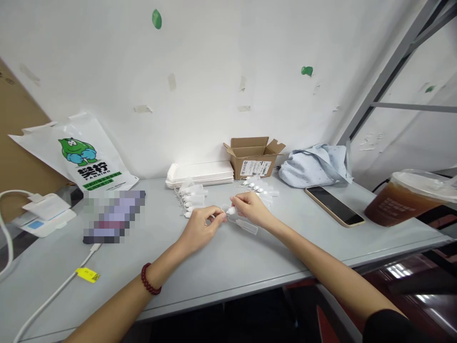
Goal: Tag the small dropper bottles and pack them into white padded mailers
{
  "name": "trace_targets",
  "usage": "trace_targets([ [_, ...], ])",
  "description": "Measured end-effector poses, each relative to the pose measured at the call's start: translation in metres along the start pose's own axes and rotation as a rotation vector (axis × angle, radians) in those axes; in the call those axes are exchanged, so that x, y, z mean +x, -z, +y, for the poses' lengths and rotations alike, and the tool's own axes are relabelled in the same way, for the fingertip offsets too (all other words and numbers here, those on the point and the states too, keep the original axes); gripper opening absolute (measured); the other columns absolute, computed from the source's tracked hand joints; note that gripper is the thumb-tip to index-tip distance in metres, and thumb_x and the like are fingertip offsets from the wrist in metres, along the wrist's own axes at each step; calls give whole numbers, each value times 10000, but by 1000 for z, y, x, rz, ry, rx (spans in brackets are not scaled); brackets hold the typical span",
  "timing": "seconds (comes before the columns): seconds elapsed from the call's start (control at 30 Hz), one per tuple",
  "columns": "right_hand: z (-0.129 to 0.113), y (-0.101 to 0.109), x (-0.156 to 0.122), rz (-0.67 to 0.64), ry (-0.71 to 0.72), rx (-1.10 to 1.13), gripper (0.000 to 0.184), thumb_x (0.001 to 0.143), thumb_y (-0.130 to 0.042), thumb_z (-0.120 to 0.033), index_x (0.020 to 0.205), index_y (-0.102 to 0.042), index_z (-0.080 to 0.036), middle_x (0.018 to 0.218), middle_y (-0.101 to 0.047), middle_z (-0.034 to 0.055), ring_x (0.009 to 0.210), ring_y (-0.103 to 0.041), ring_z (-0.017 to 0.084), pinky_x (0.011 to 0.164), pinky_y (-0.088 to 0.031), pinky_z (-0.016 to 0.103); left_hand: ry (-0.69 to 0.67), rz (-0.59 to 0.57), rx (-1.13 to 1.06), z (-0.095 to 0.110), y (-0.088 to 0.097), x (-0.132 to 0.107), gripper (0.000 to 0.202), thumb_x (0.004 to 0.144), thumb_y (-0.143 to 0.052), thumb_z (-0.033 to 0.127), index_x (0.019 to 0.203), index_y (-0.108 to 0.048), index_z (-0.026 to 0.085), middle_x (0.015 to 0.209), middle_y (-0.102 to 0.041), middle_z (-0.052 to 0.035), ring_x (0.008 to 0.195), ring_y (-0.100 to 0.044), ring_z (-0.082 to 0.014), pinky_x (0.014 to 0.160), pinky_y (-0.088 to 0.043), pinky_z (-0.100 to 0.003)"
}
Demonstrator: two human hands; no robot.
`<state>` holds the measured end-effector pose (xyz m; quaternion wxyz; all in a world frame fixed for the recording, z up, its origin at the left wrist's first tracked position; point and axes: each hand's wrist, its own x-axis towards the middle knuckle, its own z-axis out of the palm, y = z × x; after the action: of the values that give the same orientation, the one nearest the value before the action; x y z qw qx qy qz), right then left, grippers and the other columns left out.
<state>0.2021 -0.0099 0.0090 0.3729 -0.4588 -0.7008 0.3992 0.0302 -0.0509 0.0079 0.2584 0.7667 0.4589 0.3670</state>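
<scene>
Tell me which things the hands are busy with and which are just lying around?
Busy with: left hand, right hand, the small bottle pinched between them, the spare bottles in rows behind.
Just lying around: cardboard box, phone, drink cup, blue cloth, printed bag.

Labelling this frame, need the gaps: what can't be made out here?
Head view:
- left hand: what its fingers pinch is too small to tell and covered by them.
- small bottle in right hand: contents unreadable, clear and tiny.
- pixelated patch: blurred out.
- box label: too small to read.
- drink cup: cut by right edge.
</scene>
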Motion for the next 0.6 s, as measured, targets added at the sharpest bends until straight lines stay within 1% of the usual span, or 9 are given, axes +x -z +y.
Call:
trace_targets([
  [0.33,2,-4,-2,-14,44,-101,355,819,-414,-319,500,-457,-169,432,-405,-44,448,-359,82,486,-287,224,35,-58,-55,-1,-1,-4,240,842,-486,267,706,-665,184,696,-677,-8,680,-596,-151,553,-434,-214],
  [0.5,0,-2,-2,9,88,-133,352,811,-418,-312,491,-442,-168,449,-407,-38,466,-363,82,490,-277,225,47,-88,-70,-1,0,-2,238,850,-481,275,733,-668,184,730,-688,-13,721,-609,-159,622,-455,-235],
  [0.6,-6,2,-3,35,93,-81,344,796,-447,-330,492,-438,-170,444,-380,-47,463,-347,79,478,-266,221,38,-83,-69,0,1,0,177,833,-514,268,760,-651,183,788,-698,-16,751,-615,-158,671,-464,-246],
])
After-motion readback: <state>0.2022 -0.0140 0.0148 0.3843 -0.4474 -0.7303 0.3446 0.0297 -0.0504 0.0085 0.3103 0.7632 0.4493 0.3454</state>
